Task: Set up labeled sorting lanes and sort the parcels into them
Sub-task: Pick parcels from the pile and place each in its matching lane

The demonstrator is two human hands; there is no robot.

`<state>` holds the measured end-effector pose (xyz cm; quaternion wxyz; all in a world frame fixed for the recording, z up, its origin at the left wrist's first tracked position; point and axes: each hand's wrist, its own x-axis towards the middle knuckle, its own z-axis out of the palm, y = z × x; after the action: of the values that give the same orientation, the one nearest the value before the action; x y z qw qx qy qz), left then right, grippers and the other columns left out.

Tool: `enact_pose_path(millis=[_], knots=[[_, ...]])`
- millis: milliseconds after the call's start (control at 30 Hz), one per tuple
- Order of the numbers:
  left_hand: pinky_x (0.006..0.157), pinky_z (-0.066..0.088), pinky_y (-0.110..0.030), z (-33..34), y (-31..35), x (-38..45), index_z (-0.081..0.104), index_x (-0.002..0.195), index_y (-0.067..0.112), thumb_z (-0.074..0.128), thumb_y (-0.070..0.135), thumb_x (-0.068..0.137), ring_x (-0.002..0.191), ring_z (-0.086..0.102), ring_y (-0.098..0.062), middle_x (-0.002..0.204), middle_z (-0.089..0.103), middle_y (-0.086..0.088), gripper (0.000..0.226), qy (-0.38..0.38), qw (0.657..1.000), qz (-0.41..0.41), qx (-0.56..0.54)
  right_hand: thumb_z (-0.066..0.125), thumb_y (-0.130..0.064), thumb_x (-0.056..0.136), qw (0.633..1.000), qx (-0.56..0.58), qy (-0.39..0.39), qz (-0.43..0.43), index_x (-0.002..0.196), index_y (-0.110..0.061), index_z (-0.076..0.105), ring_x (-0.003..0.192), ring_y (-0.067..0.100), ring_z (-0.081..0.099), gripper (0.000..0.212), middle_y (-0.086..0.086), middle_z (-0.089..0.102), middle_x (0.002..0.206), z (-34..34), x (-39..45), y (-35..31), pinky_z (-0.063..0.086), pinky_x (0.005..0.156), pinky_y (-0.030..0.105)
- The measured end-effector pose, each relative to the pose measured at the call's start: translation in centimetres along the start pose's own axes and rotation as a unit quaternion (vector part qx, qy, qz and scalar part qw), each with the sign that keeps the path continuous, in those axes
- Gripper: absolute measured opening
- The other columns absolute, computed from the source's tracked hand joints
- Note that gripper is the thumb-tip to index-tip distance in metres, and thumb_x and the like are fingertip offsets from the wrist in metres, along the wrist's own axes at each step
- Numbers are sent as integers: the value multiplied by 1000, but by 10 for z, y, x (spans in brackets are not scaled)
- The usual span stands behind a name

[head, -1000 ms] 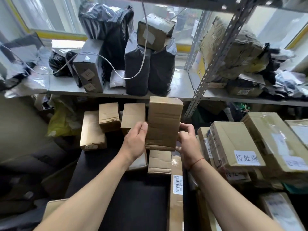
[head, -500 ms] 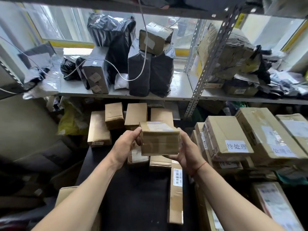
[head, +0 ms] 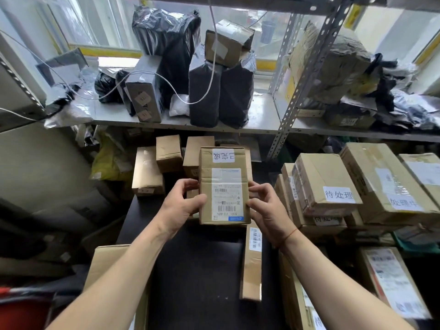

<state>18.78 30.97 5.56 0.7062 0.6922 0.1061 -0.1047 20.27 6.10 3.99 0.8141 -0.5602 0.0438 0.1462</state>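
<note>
We're holding a cardboard box (head: 223,186) upright in front of us, shipping label and barcode facing the camera, a white handwritten tag at its top edge. Left hand (head: 182,206) grips the left side, right hand (head: 264,208) grips the right side, thumbs on the front face. Red string on the right wrist. Below the box sits a black desk (head: 190,270) with a long narrow carton (head: 252,263) lying on it. Small brown boxes (head: 169,153) stand behind. To the right, a stack of cartons (head: 326,184) bears the tag 待处理. The shelf (head: 262,110) above carries black-wrapped packages (head: 204,91).
</note>
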Motion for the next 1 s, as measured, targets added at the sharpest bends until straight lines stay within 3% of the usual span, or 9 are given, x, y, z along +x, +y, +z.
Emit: enact_pose_path(millis=[100,167,233,400,533,667,867,933,1000], knots=[[90,64,-45,3,-4,-1,34,155,30,80,13,84,111,75,-21,133,66,-8,87,1,994,-20,-106,80,-24,91,999,-41,0,29,136,-19,54,129,22,66,52,8,59,147,2,-1,3,55,103,52],[91,63,-48,4,-6,1,34,156,28,75,4,91,112,75,-26,131,71,-13,81,11,985,-17,-173,94,-50,71,994,-65,20,83,149,-38,44,134,22,60,94,4,54,150,10,-6,10,53,107,57],[101,57,-55,10,-8,2,36,155,24,79,3,86,120,71,-33,132,72,-14,84,7,972,-20,-235,103,-50,55,990,-15,40,134,154,-37,33,133,27,59,122,5,57,147,22,-10,25,54,105,59],[90,53,-40,20,-10,3,51,147,19,83,19,81,126,68,-30,129,75,-6,73,4,975,-50,-217,78,-12,91,989,92,-35,110,151,-25,48,134,44,59,69,14,66,142,33,-6,16,50,108,63],[91,61,-52,-26,-6,12,34,161,25,80,57,85,120,71,-31,134,72,-8,94,99,971,-46,-215,61,-9,99,992,79,-55,85,144,-17,60,127,39,65,46,18,67,139,21,10,-20,52,108,59],[103,53,-51,-57,10,6,42,158,35,84,76,64,130,63,-29,146,63,-5,111,65,990,-36,-123,60,-18,96,995,-6,-41,89,125,-11,70,111,29,69,31,14,72,122,15,26,-42,58,98,55],[98,56,-52,-51,14,-3,53,149,31,76,37,88,118,72,-30,128,75,-10,65,-92,993,-64,-48,66,-30,93,992,-92,-37,82,115,-17,69,102,24,71,26,5,76,110,26,41,-53,60,91,48],[97,57,-52,-46,9,-6,49,149,34,74,28,90,118,72,-31,128,75,-12,64,-106,991,-68,-48,66,-29,102,995,-85,-12,58,113,-17,70,107,29,71,17,6,77,112,28,42,-45,57,99,54],[96,59,-53,-43,4,-8,45,152,36,78,26,87,117,73,-30,127,75,-11,73,-107,991,-68,-35,73,-34,98,996,-79,18,38,127,-16,65,111,31,73,36,9,76,118,30,41,-39,58,101,54]])
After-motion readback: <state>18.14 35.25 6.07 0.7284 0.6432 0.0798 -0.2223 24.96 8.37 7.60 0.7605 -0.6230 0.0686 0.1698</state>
